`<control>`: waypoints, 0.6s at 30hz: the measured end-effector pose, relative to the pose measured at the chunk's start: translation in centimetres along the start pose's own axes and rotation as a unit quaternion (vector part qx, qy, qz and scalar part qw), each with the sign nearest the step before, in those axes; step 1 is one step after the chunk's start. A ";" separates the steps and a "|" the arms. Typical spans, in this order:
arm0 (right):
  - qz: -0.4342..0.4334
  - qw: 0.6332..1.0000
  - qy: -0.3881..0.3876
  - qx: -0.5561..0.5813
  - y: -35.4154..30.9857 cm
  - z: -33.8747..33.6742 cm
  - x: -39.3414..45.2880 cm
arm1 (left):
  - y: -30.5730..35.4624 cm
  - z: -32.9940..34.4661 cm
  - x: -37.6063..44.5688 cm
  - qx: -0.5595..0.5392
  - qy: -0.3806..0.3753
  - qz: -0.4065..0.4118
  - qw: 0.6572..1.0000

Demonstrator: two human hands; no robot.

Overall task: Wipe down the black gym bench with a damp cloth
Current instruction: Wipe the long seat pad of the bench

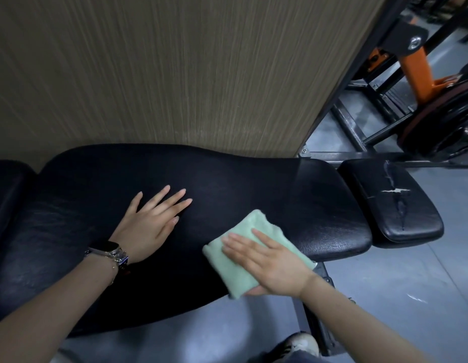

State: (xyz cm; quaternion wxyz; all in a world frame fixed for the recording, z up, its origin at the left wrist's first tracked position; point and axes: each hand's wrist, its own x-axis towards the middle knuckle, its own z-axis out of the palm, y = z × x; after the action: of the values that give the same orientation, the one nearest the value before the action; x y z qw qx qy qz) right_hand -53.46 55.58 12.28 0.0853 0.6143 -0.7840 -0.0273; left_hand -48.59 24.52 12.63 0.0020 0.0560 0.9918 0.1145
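Observation:
The black gym bench (227, 179) runs left to right across the middle, its long padded back in front of me. A folded pale green cloth (256, 226) lies on the pad near its front right edge. My right hand (267, 263) presses flat on top of the cloth, with the thumb curled under the pad's edge. My left hand (151, 221) rests flat on the bare pad to the left of the cloth, fingers spread, with a watch on the wrist.
A smaller black seat pad (400, 205) with a torn, cracked cover adjoins on the right. A wood-grain wall panel (175, 74) stands just behind the bench. An orange and black weight machine (416, 69) with plates fills the far right. My shoe (301, 344) is on the grey floor.

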 end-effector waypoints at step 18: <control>0.077 0.994 -0.008 -0.075 1.6 -0.2 -2.7 | 6.0 0.7 6.4 -0.041 0.005 0.044 0.998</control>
State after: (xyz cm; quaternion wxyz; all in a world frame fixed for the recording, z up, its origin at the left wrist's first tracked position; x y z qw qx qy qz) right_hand -54.32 58.61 12.39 0.1268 0.5440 -0.8251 -0.0847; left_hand -54.30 31.21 13.35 -0.0060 0.0988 0.9829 0.1553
